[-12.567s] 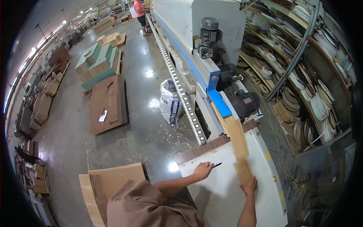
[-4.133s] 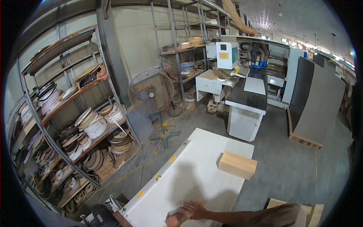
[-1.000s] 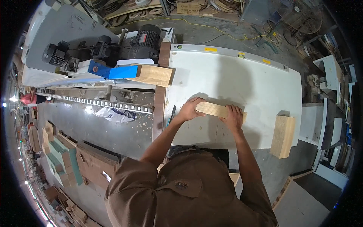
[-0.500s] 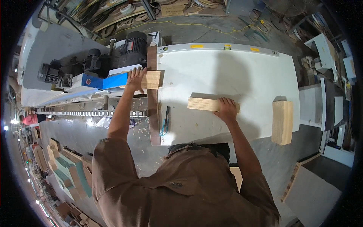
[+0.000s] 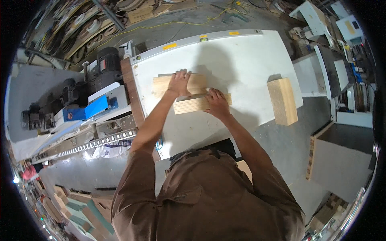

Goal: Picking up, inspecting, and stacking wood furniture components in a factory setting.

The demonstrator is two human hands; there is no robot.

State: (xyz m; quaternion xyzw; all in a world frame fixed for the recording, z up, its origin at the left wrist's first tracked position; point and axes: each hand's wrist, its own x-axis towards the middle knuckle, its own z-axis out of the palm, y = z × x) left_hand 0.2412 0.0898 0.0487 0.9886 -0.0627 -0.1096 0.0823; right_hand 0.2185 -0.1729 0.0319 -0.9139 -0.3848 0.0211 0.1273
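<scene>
On the white tabletop (image 5: 241,56), my left hand (image 5: 179,83) lies across a flat pale wooden board (image 5: 161,84), fingers over its far edge and thumb on the near side. Just nearer to me, my right hand (image 5: 218,102) grips the right part of a stack of thin wooden strips (image 5: 191,105), fingers over the far edge. Board and stack lie almost parallel, with a narrow dark gap between them. A thicker pale wood block (image 5: 283,102) sits at the table's right edge, apart from both hands.
A long spirit level (image 5: 189,45) lies along the far edge. To the left stands a machine with a dark motor (image 5: 107,66) and a blue guard (image 5: 96,106). A brown strip (image 5: 132,90) borders the table there. A grey-sided box (image 5: 341,152) stands at lower right.
My left hand has moved right from the machine, bringing the wooden board onto the white tabletop beside the stack. My right hand still holds the stack. The whole view has turned and shifted.
</scene>
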